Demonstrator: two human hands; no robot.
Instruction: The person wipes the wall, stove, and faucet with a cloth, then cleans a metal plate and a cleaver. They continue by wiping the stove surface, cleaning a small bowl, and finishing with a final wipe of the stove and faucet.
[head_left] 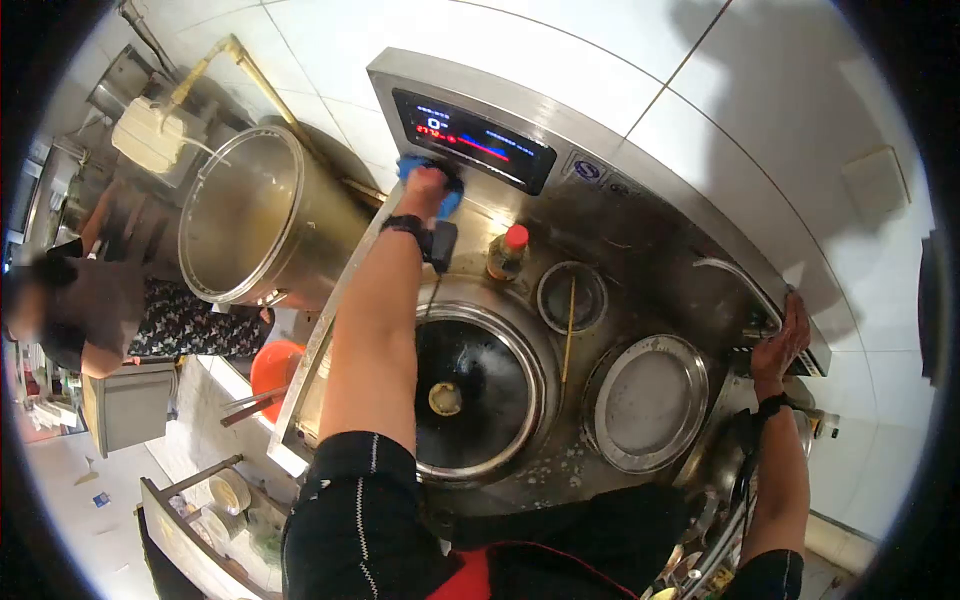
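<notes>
My left hand (427, 184) is closed on a blue cloth (450, 201) and presses it on the steel surface below the lit display panel (474, 141). A red-capped bottle (508, 253) stands to the right of that hand. Below my left forearm and to its right lies a large round dark pan or lid (480, 385) with a steel rim. At the far right, my right hand (781, 346) rests against the steel edge of the counter, beside a curved metal spout (735, 278). Its fingers are partly spread, and nothing shows in them.
An oval metal plate (651, 403) and a small round bowl (572, 297) with a thin stick across it are on the counter. A large pot (243, 215) stands at the left, above a red bucket (277, 367). Another person (85, 310) is at the far left.
</notes>
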